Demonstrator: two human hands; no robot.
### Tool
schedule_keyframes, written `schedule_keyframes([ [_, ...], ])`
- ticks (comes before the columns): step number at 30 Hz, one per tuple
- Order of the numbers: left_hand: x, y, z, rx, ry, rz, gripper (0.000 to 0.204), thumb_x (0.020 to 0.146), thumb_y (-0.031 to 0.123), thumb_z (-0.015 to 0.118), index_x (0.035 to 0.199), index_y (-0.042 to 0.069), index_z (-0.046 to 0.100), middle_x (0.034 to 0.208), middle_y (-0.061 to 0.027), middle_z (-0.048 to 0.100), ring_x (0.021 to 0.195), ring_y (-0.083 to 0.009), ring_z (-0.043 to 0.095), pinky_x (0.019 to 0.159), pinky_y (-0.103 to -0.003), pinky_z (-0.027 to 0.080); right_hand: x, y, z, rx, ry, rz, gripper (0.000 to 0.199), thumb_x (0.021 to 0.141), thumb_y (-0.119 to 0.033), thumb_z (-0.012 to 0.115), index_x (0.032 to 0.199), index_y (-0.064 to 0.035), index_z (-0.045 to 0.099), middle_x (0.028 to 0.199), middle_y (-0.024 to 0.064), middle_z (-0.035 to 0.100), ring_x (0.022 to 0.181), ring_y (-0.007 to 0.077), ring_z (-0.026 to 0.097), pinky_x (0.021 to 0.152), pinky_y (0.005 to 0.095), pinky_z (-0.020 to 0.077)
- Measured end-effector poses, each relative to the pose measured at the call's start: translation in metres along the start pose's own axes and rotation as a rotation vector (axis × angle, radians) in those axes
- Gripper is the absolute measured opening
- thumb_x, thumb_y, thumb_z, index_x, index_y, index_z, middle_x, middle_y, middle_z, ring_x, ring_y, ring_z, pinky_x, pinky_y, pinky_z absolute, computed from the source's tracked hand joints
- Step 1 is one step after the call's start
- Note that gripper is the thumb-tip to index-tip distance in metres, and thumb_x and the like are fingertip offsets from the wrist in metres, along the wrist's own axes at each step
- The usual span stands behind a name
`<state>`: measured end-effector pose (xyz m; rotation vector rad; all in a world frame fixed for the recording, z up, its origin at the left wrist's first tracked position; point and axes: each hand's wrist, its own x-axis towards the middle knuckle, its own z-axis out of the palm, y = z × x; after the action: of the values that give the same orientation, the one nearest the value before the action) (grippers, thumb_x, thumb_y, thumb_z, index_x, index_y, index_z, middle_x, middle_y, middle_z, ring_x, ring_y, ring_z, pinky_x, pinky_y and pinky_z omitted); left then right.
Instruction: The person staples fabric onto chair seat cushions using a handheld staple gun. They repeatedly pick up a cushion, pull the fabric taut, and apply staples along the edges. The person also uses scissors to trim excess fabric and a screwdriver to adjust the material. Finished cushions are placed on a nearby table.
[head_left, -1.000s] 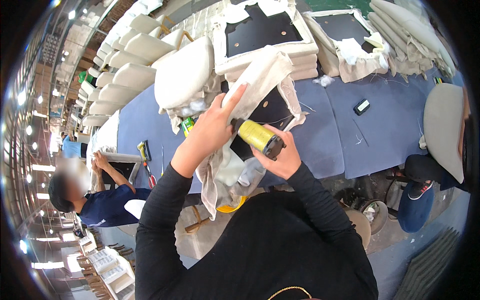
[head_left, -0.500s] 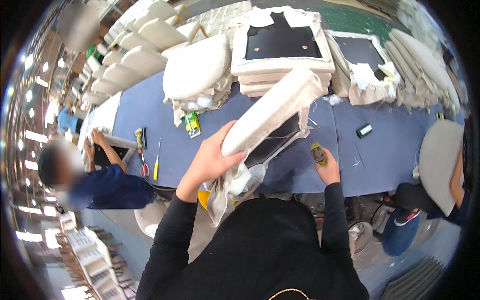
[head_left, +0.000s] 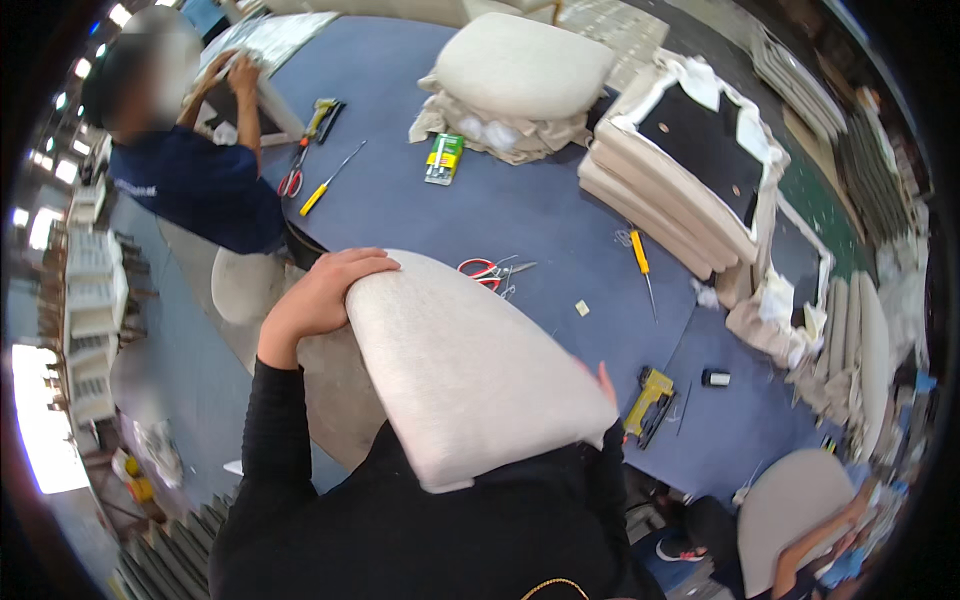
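Note:
I hold a cream upholstered seat cushion (head_left: 465,365) in front of my chest, padded side up. My left hand (head_left: 320,297) grips its upper left edge. My right hand (head_left: 604,381) is mostly hidden behind the cushion's right edge, with only fingertips showing. A yellow staple gun (head_left: 650,398) lies on the blue worktable (head_left: 540,215) just right of my right hand. Red-handled scissors (head_left: 485,272) lie on the table just beyond the cushion.
A stack of cushions with black undersides (head_left: 690,180) sits at the right. Another cream cushion (head_left: 520,75) lies at the far side, by a green box (head_left: 444,158). Yellow screwdrivers (head_left: 640,255) lie about. A person in a dark blue shirt (head_left: 190,180) works at the left.
The cushion was turned over and lowered toward my chest. My right hand put the yellow staple gun on the table and went back to the cushion's right edge. My view swung left.

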<state>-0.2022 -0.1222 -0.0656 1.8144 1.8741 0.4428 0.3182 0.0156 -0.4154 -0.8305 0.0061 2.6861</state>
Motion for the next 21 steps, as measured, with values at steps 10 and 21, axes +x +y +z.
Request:
schedule_keyframes([
  [10,0.070,-0.027,0.009,0.168,0.482,0.113,0.046,0.090,-0.001,0.073,0.134,0.012,0.076,0.141,-0.0123,0.075,0.133,-0.0358,0.068,0.112,-0.044,0.054,-0.063,-0.038,0.141,-0.768,-0.124,-0.476,0.095,0.104,-0.047,0.069,0.177,-0.0077,0.022,0.177,0.0166,0.036,0.164,0.0314,0.034,0.134,0.0460,0.0291],
  [21,0.051,-0.204,0.216,-0.446,0.465,-0.593,0.039,0.105,0.031,0.067,0.136,0.008,0.074,0.134,-0.0180,0.075,0.127,-0.0389,0.070,0.108,-0.046,0.055,-0.023,-0.017,0.082,-0.916,0.880,-0.627,0.060,0.113,-0.025,0.065,0.166,-0.0055,0.045,0.162,0.0175,0.055,0.146,0.0305,0.056,0.117,0.0433,0.0472],
])
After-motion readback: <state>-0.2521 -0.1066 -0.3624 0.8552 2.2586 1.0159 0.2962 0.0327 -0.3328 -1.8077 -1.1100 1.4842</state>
